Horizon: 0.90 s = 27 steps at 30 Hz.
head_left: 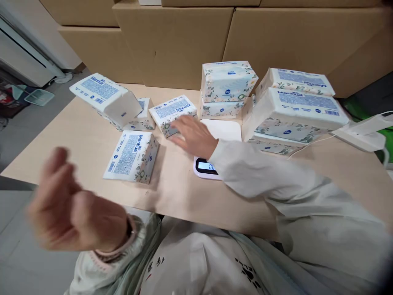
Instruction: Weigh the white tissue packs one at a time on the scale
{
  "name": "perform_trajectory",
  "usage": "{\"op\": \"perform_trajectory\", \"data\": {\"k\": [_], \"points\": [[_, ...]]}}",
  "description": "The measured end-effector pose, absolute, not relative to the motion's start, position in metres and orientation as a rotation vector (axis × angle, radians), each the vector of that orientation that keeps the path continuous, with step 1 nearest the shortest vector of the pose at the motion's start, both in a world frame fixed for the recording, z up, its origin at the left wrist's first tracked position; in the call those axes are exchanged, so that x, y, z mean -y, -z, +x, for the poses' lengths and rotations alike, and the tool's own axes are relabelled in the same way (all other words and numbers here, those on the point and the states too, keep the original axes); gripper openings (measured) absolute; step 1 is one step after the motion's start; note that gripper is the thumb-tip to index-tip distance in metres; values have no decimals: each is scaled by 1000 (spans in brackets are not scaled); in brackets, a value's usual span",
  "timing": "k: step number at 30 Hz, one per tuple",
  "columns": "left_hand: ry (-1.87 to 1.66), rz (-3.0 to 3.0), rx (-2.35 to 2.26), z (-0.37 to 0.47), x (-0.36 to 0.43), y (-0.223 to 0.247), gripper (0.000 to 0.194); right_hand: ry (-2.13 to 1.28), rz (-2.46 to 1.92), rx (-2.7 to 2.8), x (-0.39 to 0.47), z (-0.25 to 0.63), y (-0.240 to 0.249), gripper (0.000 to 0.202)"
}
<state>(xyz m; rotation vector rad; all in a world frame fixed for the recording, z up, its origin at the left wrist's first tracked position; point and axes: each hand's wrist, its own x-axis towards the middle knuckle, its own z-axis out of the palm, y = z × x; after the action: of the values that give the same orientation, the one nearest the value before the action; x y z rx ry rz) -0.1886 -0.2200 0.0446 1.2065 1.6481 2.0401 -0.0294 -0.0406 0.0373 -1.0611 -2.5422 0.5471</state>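
My right hand reaches across the table with its fingers stretched out, touching the near right edge of a Manhua tissue pack. The fingers are not wrapped round it. My left hand is raised at the lower left, off the table and blurred, its fingers loosely bent and apart with nothing seen in them. The nearest pack to it is another tissue pack lying on the table. Under my right forearm lies a small white kitchen scale with a lit display, partly hidden by the sleeve.
A tilted tissue pack leans over another pack at the left. Stacked packs stand behind the scale, with a larger stack at the right. Cardboard boxes line the back. A white cable runs beside the right stack.
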Motion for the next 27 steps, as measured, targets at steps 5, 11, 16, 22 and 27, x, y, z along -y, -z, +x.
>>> {"op": "perform_trajectory", "data": {"k": [5, 11, 16, 22, 27], "points": [[-1972, 1047, -1731, -261, 231, -15, 41, -1723, -775, 2193, 100, -46, -16, 95], [-1496, 992, -1386, -222, 249, -11, 57, -1904, -709, 1938, 130, -46, -16, 113], [-1338, 1264, -1245, -183, 246, -35, 71, -1362, -694, 2051, 160, 17, -33, 95], [-1156, 1457, -824, -154, 170, -26, 71, -926, -1105, 1921, 161, 84, -19, 89], [-1065, 1471, -677, -132, 126, -5, 64, -901, -1243, 1838, 134, 104, 4, 88]]}}
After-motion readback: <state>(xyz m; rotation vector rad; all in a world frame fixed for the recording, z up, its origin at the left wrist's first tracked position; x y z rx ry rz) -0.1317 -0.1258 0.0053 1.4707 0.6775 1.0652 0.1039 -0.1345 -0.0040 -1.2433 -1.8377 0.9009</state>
